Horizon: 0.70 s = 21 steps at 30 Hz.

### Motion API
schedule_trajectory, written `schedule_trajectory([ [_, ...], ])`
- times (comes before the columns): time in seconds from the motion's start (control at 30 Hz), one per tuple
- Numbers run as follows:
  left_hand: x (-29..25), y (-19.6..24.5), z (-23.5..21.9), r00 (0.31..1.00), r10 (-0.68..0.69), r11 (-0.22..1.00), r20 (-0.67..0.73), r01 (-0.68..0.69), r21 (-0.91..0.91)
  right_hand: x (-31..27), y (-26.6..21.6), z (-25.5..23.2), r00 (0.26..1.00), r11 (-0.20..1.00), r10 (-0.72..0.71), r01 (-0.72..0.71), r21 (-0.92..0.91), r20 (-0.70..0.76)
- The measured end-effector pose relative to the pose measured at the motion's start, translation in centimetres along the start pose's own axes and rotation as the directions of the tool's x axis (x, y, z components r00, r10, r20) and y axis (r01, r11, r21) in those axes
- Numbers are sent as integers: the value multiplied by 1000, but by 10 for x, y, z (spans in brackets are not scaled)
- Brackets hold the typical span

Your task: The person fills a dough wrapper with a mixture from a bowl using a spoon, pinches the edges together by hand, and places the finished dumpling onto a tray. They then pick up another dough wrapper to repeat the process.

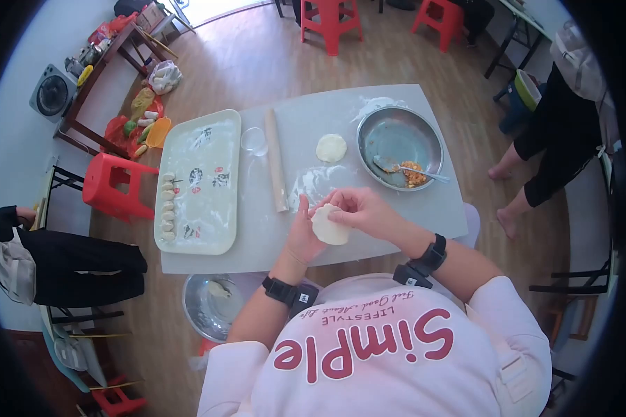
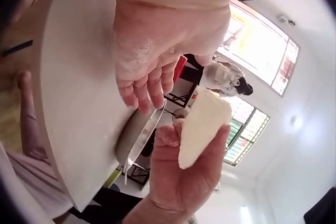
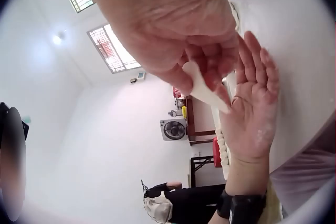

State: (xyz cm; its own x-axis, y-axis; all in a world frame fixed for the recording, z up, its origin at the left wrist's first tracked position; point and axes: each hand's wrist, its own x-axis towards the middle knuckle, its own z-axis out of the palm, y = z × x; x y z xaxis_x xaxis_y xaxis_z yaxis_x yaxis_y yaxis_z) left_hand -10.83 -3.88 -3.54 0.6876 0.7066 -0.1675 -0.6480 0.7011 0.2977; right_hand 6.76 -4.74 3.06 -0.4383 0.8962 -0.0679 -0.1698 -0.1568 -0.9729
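Note:
A round, thin dough wrapper [image 1: 330, 226] is held up near the table's front edge. My right hand [image 1: 370, 210] pinches it between thumb and fingers; the right wrist view shows the wrapper [image 3: 206, 94] hanging edge-on from that pinch. My left hand [image 1: 304, 235] is beside it, palm turned up and fingers extended, with flour on the skin. In the left wrist view the left hand's [image 2: 168, 45] relaxed fingers are apart from the wrapper. Another flat dough wrapper [image 1: 331, 148] lies on the table beyond the hands.
A metal bowl [image 1: 368, 142] with orange filling [image 1: 415, 175] and a spoon [image 1: 424, 172] stands right. Left are a rolling pin [image 1: 276, 160], a clear round dish [image 1: 254, 141] and a tray [image 1: 219, 208] with several dumplings [image 1: 167, 206]. Another metal bowl [image 1: 196, 309] sits below the table edge.

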Motion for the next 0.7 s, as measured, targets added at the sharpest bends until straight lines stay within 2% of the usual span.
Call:
schedule_trajectory([
  [0.07, 1, -4, 13, 998, -33, 993, 62, 40, -112, -2, -5, -1, 971, 958, 152, -190, -214, -182],
  [0.1, 2, -5, 15, 997, -38, 992, 64, 45, -117, -4, -8, -5, 970, 957, 157, -196, -215, -187],
  [0.13, 3, -5, 16, 995, -32, 990, 92, 44, -131, -10, -11, -13, 951, 866, -96, -65, -495, -293],
  [0.17, 3, -7, 17, 993, -25, 989, 118, 42, -144, -16, -13, -23, 882, 672, -358, 14, -740, -308],
  [0.2, 5, -7, 15, 993, -29, 988, 117, 46, -149, -23, -13, -36, 807, 678, -439, 10, -735, -394],
  [0.23, 7, -8, 11, 998, -15, 999, 54, 16, -28, -31, -14, -53, 717, 683, -512, 6, -730, -473],
  [0.27, 10, -9, 7, 1000, 7, 996, -5, -6, 94, -41, -15, -74, 599, 551, -646, -65, -832, -474],
  [0.3, 12, -11, 4, 1000, 1, 996, -2, 0, 90, -52, -14, -95, 474, 408, -767, -161, -899, -433],
  [0.33, 15, -13, 0, 1000, 22, 996, -14, -21, 86, -64, -9, -111, 474, 405, -766, -168, -899, -434],
  [0.4, 23, -18, -1, 999, 39, 996, -21, -37, 80, -78, 4, -137, 422, 350, -751, -397, -848, -508],
  [0.43, 27, -20, 0, 997, 34, 997, -73, -29, 70, -81, 12, -144, 420, 349, -751, -402, -847, -509],
  [0.47, 31, -23, 1, 992, 29, 998, -127, -22, 61, -83, 20, -151, 467, 680, -480, -336, -651, -742],
  [0.5, 34, -25, 2, 992, 25, 998, -126, -18, 61, -84, 26, -156, 530, 899, -139, -286, -331, -837],
  [0.53, 38, -26, 3, 984, 44, 994, -172, -26, 108, -83, 31, -160, 526, 899, -140, -286, -330, -839],
  [0.57, 42, -28, 5, 974, 67, 987, -216, -33, 157, -82, 34, -165, 552, 926, -134, -225, -302, -823],
  [0.6, 44, -29, 5, 975, 65, 987, -215, -30, 159, -80, 32, -166, 578, 949, -128, -164, -269, -806],
  [0.63, 46, -29, 3, 967, 84, 981, -242, -38, 189, -79, 29, -166, 575, 950, -129, -161, -266, -808],
  [0.7, 47, -30, 2, 959, 102, 974, -265, -42, 224, -72, 16, -162, 594, 925, -247, -92, -369, -766],
])
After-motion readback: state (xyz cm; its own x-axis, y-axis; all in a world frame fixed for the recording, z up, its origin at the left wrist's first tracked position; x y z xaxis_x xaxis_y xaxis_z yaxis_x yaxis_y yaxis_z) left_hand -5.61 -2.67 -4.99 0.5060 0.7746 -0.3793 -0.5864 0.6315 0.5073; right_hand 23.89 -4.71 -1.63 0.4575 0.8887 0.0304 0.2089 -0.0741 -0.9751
